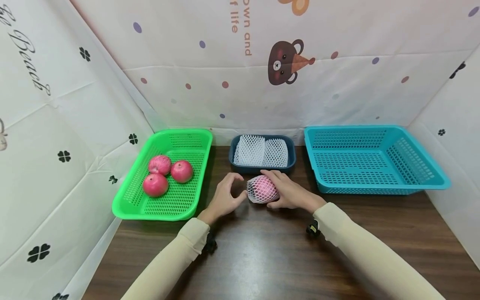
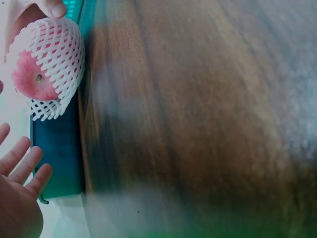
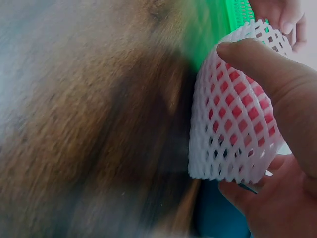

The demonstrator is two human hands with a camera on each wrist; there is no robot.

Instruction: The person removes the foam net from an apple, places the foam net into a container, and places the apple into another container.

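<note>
A red apple [image 1: 265, 189] sits inside a white foam net sleeve [image 1: 252, 192] near the middle of the table. My right hand [image 1: 290, 192] grips the sleeved apple from the right, its thumb [image 3: 257, 62] lying across the mesh. To the left, my left hand [image 1: 226, 198] holds nothing; its fingers are spread and bent beside the sleeve's open end. In the left wrist view, the apple's stem end [image 2: 38, 78] shows through that opening. Three bare apples [image 1: 155, 185] lie in a green basket [image 1: 202, 183] on the left.
Just behind the hands, a dark blue tray [image 1: 258, 170] contains white foam net sleeves [image 1: 251, 151]. A blue basket [image 1: 375, 187] stands on the right. Printed white cloth [image 1: 225, 100] encloses the back and sides of the brown wooden table [image 1: 247, 258].
</note>
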